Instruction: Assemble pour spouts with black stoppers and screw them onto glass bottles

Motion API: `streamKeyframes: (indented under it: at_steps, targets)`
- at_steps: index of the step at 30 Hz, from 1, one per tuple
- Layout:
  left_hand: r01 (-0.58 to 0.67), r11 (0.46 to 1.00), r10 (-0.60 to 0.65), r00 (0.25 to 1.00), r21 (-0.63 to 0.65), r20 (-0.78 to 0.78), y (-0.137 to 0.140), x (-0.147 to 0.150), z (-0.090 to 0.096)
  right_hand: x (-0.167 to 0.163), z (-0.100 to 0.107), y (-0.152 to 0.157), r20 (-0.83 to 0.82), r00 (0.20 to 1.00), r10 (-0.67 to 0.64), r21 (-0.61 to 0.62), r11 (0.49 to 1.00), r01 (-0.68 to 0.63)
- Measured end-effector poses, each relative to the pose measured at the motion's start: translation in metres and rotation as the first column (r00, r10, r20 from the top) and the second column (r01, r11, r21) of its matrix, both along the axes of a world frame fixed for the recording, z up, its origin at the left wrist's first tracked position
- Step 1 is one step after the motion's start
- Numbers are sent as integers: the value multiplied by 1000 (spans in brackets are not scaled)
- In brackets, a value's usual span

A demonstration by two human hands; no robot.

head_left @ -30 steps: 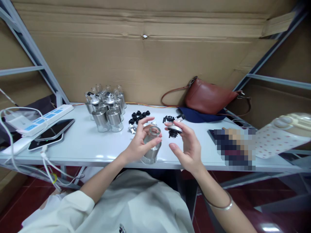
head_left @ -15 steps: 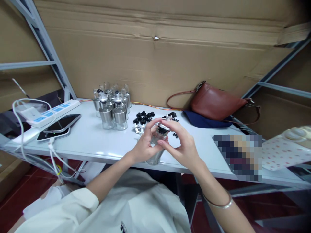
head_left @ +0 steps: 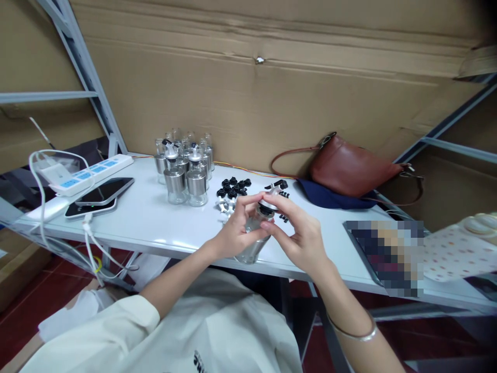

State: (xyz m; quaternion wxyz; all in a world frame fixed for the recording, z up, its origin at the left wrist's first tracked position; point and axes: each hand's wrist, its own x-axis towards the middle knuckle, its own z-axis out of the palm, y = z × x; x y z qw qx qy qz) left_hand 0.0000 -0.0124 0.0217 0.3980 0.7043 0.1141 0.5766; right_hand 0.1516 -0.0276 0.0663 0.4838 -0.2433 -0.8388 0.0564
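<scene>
A glass bottle (head_left: 251,252), tilted near the table's front edge, is between my two hands. On its neck sits a silver and black pourer cap (head_left: 268,204) with a black flip lid on top. My left hand (head_left: 235,230) is closed around the bottle's upper part, its index finger reaching up to the cap. My right hand (head_left: 301,233) grips the cap, fingers over the top and thumb against the bottle neck. Just beyond are black stoppers (head_left: 232,187), white fittings (head_left: 223,204) and small black pieces (head_left: 284,217), partly hidden by my hands.
Several bottles with metal sleeves (head_left: 174,182) stand at the back left, two with pourer caps. A power strip (head_left: 93,173) and phone (head_left: 104,191) lie on the left. A brown handbag (head_left: 349,168) rests on dark blue cloth (head_left: 322,197). Cardboard (head_left: 233,103) walls the back.
The view has turned slightly, so the scene sits a little further right. Both hands keep their hold on the bottle and cap, with barely any visible movement of the fingers.
</scene>
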Motion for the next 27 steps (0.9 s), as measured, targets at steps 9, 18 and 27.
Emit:
streamKeyframes:
  at_steps: [9, 18, 27]
  targets:
    - [24, 1000, -24, 1000, 7, 11, 1, -1, 0, 3, 0, -2, -7, 1000, -15, -48, 999, 15]
    - [46, 999, -46, 999, -7, 15, 3, -2, 1, 4, 0, -2, 15, 999, -46, -38, 998, 46]
    - [67, 997, -69, 995, 30, 69, 6, -1, -4, 3, -4, -4, 12, 997, -72, 53, 996, 71]
